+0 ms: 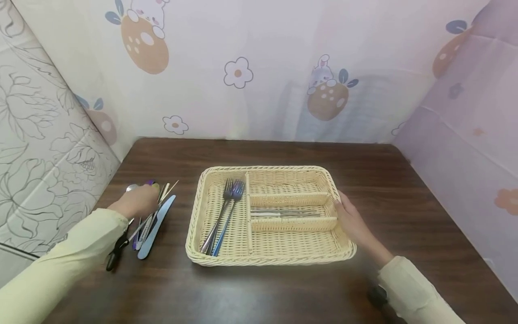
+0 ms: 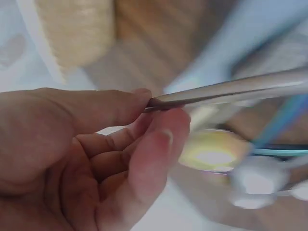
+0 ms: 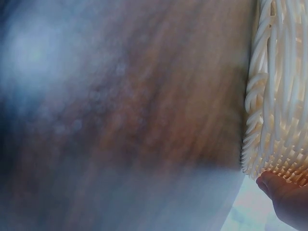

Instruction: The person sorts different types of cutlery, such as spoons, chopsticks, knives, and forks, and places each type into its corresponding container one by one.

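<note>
My left hand [image 1: 139, 201] is over a pile of cutlery at the left of the table. Its thumb and index finger pinch the end of a slim silver utensil [image 2: 231, 90]; the other end runs out of the wrist view, so I cannot tell its kind. A light-blue knife [image 1: 157, 227] lies just right of the hand. At the basket's right side, my right hand [image 1: 354, 222] grips the rim of a cream woven basket [image 1: 291, 259]. Forks [image 1: 226, 211] lie in its long left compartment, and thin metal sticks [image 1: 291, 213] in the middle right one.
The pile also has a round silver spoon bowl [image 2: 260, 180], a yellow-gold one [image 2: 211, 151] and thin pale sticks [image 1: 170, 190]. Brown wooden table [image 1: 259, 153] shows around the basket. A patterned cloth wall [image 1: 267, 103] closes off the back and both sides.
</note>
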`<state>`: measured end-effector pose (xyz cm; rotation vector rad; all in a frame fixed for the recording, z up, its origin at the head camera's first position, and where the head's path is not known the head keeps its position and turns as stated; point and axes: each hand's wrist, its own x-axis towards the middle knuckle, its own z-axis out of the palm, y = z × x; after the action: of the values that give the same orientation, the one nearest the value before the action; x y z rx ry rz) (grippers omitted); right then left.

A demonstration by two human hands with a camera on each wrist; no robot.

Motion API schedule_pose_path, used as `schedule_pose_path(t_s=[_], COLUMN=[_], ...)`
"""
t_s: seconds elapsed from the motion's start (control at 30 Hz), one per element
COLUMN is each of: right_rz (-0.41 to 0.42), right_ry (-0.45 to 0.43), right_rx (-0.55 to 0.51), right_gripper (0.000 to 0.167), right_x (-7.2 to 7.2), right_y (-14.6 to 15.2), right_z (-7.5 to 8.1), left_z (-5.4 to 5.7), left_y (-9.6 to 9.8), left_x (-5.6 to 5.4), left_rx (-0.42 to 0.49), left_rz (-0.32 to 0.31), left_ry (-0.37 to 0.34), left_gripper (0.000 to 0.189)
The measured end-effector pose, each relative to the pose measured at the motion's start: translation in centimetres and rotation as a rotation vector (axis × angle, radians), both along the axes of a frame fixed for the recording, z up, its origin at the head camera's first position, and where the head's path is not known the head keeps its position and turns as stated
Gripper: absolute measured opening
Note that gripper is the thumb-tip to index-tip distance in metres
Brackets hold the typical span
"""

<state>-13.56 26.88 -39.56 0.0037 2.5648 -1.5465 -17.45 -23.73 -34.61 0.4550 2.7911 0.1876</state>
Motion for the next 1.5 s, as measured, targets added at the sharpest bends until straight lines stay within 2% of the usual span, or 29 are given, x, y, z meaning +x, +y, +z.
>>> schedule_pose_path(t_s=[0.13, 0.23, 0.37, 0.47, 0.63, 0.7, 0.83, 0.93, 1.07, 1.27, 1.5], right_rz=[-0.007, -0.002, -0.012, -0.014, 0.0, 0.001, 0.0, -0.005, -0.008, -0.006, -0.004], right_ry=[0.0, -0.001, 0.0, -0.002, 0.009, 0.005, -0.002, 0.006, 0.008, 0.018, 0.023], right_rx=[-0.015, -0.041, -0.047, -0.061, -0.083, -0.089, -0.1, -0.088, -0.074, -0.064, -0.074], right_gripper=[0.056, 0.056, 0.056, 0.055, 0.054, 0.054, 0.054, 0.054, 0.054, 0.054, 0.054], right_x=[-0.1, 0.0, 0.1, 0.2, 0.1, 0.0, -0.2, -0.2, -0.2, -0.1, -0.1], right_y=[0.2, 0.2, 0.2, 0.1, -0.1, -0.2, -0.4, -0.5, -0.6, -0.3, 0.0], right_z=[0.0, -0.1, -0.1, -0.1, -0.3, -0.3, -0.3, -0.2, -0.1, -0.2, -0.3], left_z=[2.8, 4.5, 5.8, 5.9, 5.4, 4.9, 3.5, 2.1, 1.0, 0.0, -0.9], left_y=[3.7, 6.9, 11.2, 14.1, 18.4, 20.0, 23.2, 25.2, 27.2, 29.7, 31.2], left_x=[-0.4, -0.8, -1.1, -1.0, -1.1, -1.3, -1.7, -1.9, -1.8, -1.8, -1.7], left_rx=[-0.064, -0.085, -0.105, -0.109, -0.059, -0.047, -0.088, -0.123, -0.169, -0.249, -0.348], left_rz=[-0.035, -0.111, -0.28, -0.429, -0.595, -0.632, -0.686, -0.736, -0.809, -0.869, -0.814], left_ry=[0.069, 0.163, 0.265, 0.319, 0.374, 0.374, 0.355, 0.364, 0.416, 0.358, 0.296], left_gripper=[0.019, 0.024, 0.022, 0.019, 0.018, 0.016, 0.012, 0.015, 0.014, 0.013, 0.017])
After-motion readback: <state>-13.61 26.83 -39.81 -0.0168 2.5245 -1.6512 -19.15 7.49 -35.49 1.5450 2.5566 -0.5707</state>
